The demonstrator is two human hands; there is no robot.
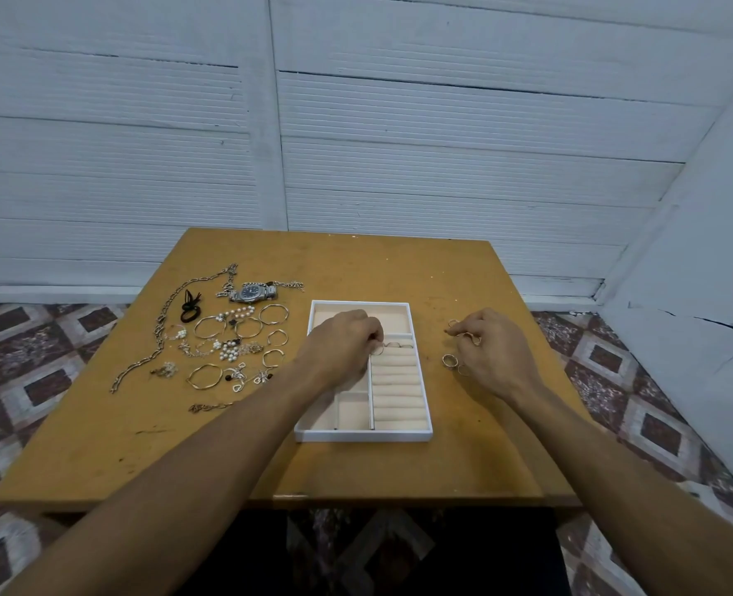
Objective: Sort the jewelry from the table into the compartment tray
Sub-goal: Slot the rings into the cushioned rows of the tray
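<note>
1. Tray point(362, 435): rings point(394, 345) stand at the far end of its right-hand rolls.
2. Your left hand point(343, 344), over the tray, pinches a ring point(377, 349) there.
3. Your right hand point(491, 350), right of the tray, pinches a loose ring point(470, 336).
4. Remaining jewelry point(228, 350) lies left.
</note>
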